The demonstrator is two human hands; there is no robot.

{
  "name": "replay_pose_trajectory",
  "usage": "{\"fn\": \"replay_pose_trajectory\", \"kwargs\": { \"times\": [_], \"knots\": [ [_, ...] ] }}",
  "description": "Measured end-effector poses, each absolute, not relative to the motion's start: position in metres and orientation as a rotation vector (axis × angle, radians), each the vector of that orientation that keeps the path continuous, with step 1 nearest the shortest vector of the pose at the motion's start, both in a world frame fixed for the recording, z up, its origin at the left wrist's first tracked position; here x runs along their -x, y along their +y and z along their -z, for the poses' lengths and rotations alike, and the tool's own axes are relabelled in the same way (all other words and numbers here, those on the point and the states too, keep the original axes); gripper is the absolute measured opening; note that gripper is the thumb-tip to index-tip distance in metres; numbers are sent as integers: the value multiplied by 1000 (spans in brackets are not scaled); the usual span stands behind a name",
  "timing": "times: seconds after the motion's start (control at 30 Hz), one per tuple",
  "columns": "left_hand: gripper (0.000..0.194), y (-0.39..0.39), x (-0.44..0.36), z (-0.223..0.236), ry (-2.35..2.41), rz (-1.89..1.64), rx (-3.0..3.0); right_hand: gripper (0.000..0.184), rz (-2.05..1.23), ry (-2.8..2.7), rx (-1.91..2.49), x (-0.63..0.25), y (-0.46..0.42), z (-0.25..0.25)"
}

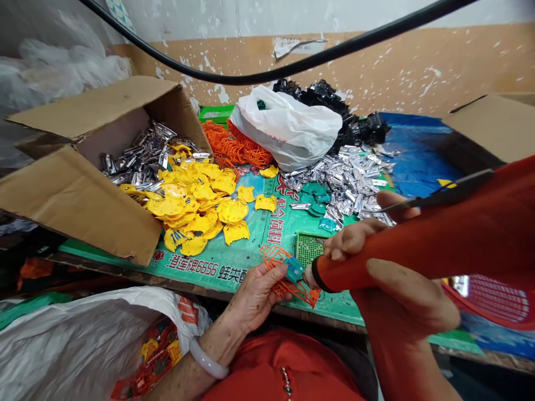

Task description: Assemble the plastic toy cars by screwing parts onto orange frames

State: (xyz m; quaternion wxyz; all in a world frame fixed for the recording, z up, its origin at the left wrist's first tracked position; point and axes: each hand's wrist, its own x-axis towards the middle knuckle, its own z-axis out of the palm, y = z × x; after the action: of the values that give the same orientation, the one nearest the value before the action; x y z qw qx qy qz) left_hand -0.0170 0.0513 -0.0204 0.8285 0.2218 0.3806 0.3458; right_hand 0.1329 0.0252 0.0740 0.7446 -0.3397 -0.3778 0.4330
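My left hand grips an orange plastic lattice piece near the table's front edge. A small blue part sits on that lattice. My right hand wraps around a red tubular tool with a black collar, and the tool's tip meets the blue part. A thin dark rod runs along the tool's top. Beyond my hands lie a heap of yellow plastic pieces, silver foil packets and a green mesh piece. A pale bangle circles my left wrist.
A green printed woven sheet covers the table. An open cardboard box stands at left, and orange lattices and a white plastic bag lie behind. A white sack sits at lower left. A black cable crosses overhead.
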Motion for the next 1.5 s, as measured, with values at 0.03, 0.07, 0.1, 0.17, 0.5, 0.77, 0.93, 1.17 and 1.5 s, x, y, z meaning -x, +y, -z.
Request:
{"fn": "replay_pose_trajectory", "kwargs": {
  "times": [0.03, 0.07, 0.1, 0.17, 0.5, 0.77, 0.93, 1.17, 1.5],
  "knots": [
    [28, 51, 17, 21, 808, -734, -459, 52, -941, -839, 755, -133, 25, -73],
    [27, 51, 17, 21, 807, -733, -451, 53, -934, -854, 765, -133, 24, -72],
    [27, 51, 17, 21, 805, -730, -445, 53, -930, -873, 773, -133, 23, -71],
    [27, 51, 18, 21, 798, -727, -444, 53, -934, -916, 781, -133, 22, -69],
    [31, 50, 18, 19, 806, -726, -418, 49, -939, -1040, 777, -131, 21, -63],
    [29, 50, 19, 21, 816, -753, -412, 43, -883, -1083, 722, -133, 22, -54],
    [31, 50, 18, 19, 835, -745, -413, 32, -914, -1066, 671, -137, 23, -52],
    [31, 55, 22, 9, 951, -817, -624, 47, -861, -968, 678, -139, 28, -73],
    [30, 70, 44, 3, 882, -855, -700, 70, 225, -959, 1332, -179, 54, -55]
  ]
}}
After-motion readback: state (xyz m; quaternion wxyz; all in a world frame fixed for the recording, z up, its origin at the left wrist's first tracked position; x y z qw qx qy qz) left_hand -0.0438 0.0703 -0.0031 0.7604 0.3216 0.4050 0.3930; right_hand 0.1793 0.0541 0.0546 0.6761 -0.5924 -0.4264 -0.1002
